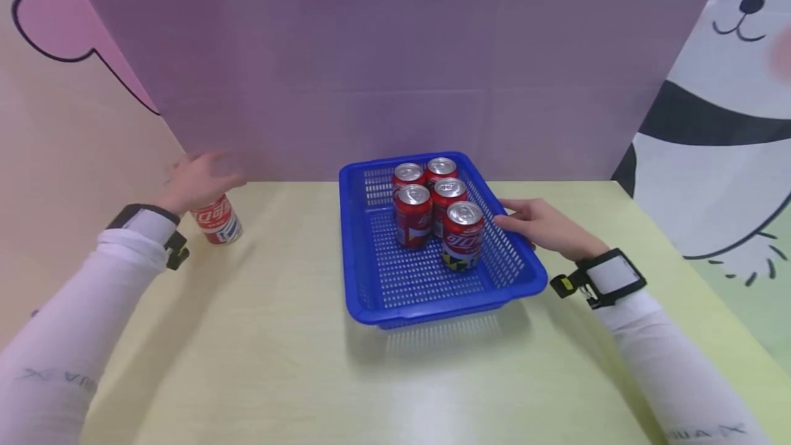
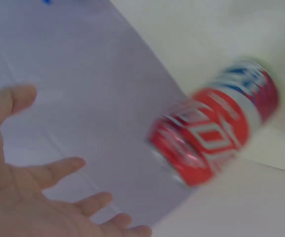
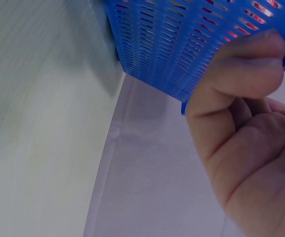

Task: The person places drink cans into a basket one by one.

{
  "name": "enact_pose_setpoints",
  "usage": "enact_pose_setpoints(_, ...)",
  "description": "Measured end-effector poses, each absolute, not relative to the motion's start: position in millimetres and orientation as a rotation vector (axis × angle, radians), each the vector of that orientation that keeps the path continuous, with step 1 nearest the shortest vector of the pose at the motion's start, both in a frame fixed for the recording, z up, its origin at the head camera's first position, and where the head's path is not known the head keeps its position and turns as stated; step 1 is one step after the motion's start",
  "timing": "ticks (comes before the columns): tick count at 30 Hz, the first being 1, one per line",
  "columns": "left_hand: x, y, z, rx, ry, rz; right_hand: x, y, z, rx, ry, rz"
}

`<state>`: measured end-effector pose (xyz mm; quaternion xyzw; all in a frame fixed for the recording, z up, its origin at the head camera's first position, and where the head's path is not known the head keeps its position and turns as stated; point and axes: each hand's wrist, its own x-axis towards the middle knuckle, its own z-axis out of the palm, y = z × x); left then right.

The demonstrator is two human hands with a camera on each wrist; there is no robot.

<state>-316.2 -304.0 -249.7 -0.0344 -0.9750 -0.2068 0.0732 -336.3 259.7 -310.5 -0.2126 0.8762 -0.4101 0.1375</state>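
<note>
A red soda can with a white and blue lower band stands at the table's far left. My left hand is beside its top. In the left wrist view, the fingers are spread, with a gap between them and the can. A blue plastic basket with slotted walls is in the middle, carrying several red soda cans upright toward its right and back. My right hand grips the basket's right rim. In the right wrist view, its curled fingers are at the basket's slotted wall.
The light wooden table runs back to a purple-grey panel. Cartoon-printed walls stand left and right, one with a panda. A shadow falls below the basket's front edge.
</note>
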Motion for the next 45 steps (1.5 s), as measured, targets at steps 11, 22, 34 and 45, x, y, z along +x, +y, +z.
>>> enact_pose_setpoints(11, -331, -337, -273, 0.093, -3.105, -0.493, -336, 259, -311, -0.616, 2.516, -1.202)
enact_pose_setpoints(22, -338, -357, -307, 0.176, -3.052, -0.674, -337, 257, -312, -0.639, 2.508, -1.209)
enact_pose_setpoints(34, -346, -361, -314, 0.148, -3.035, -0.805, -337, 260, -310, -0.639, 2.498, -1.23)
enact_pose_setpoints(45, -329, -336, -295, -0.139, -2.926, -0.686, -337, 260, -312, -0.613, 2.511, -1.217)
